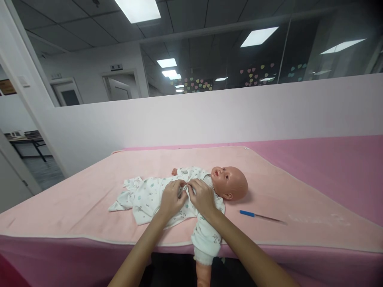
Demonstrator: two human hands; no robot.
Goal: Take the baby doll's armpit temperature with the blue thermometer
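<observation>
A baby doll (pixel 231 183) lies on its back on a peach blanket (pixel 89 191), its head toward the right. It wears a white printed outfit (pixel 146 203) with small animals and dots. Over the doll's chest, my left hand (pixel 173 197) pinches the front of the outfit. My right hand (pixel 201 195) grips the same fabric just beside it, fingertips nearly meeting the left ones. A small fold of cloth stands up between them; any fastener there is too small to make out. One doll arm (pixel 204 273) hangs over the near table edge, under my right forearm.
A thin tool with a blue handle (pixel 247 213) and a metal shaft lies right of the doll. Pink cloth (pixel 335 171) shows beyond the blanket. Behind the table rises a white half wall (pixel 209 119) topped with glass. A small desk (pixel 28 139) stands far left.
</observation>
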